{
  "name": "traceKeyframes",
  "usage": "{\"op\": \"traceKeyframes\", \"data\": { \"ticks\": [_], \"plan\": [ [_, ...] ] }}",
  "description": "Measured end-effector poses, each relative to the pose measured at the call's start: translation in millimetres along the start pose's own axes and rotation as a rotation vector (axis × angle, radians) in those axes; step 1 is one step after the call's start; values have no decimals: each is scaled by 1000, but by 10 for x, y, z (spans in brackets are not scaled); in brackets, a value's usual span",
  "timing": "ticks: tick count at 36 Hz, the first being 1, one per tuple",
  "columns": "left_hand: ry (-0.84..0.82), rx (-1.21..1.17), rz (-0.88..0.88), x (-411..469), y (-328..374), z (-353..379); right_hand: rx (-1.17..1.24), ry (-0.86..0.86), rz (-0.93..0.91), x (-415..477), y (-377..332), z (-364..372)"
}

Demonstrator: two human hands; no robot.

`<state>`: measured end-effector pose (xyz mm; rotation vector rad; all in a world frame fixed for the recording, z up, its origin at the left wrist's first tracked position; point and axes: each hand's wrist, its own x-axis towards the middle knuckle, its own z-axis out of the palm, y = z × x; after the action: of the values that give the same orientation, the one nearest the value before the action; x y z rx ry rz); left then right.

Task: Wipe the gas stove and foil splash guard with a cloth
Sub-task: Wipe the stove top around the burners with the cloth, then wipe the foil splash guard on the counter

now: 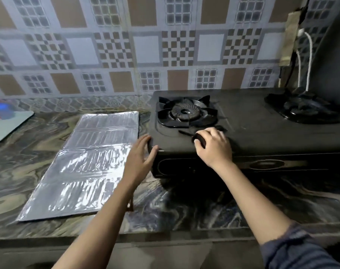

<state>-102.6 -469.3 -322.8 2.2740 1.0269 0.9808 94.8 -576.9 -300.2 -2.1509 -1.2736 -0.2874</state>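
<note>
Pressing a dark cloth [199, 140] onto the flat top of the black gas stove [258, 133] with the right hand [213, 147], curled over the cloth and gripping it, just in front of the left burner [185, 112]. Showing a thin dark strip out to the left of the knuckles, toward the burner's pan support; hard to tell whether part of the cloth. Steadying the stove's front left corner with the left hand [143, 152]: laid loosely open against the corner, thumb on the front edge, grasping nothing. Reaching in from the lower edge of the view with both forearms, bare but for a dark striped sleeve [301, 249] at the right elbow.

As for the stove: standing right of centre on the marbled worktop [184, 206], back close to the wall, and carrying a right burner [305, 109] well apart from the left one, near the edge of view. Faint oval markings along the dark front panel; too dim to make out more there.

Leaving the foil splash guard [84, 166] flat on the worktop just left of the stove, spread out in creased shiny panels, far right corner just beside the stove's left side, touched by neither hand.

Behind all this, a wall sheet [146, 45] printed with brown, white and chequered squares. At the far left edge, a pale flat mat [8, 125] on the worktop, with a red and blue blur at its far end. Beyond the right burner, a white cord [309, 61] down the wall corner.
</note>
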Motion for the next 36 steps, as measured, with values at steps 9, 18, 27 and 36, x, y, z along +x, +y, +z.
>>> {"op": "traceKeyframes", "data": {
  "ticks": [9,18,27,36],
  "plan": [
    [-164,-104,148,131,-361,-164,40,-190,-35,182,-738,376],
    [-185,-107,175,179,-492,-229,94,-249,-82,262,-981,494],
    [-92,28,57,198,-935,-473,113,-284,-123,403,-1297,693],
    [-61,179,-145,494,-1718,-973,104,-373,-185,836,-1874,1042]
  ]
}}
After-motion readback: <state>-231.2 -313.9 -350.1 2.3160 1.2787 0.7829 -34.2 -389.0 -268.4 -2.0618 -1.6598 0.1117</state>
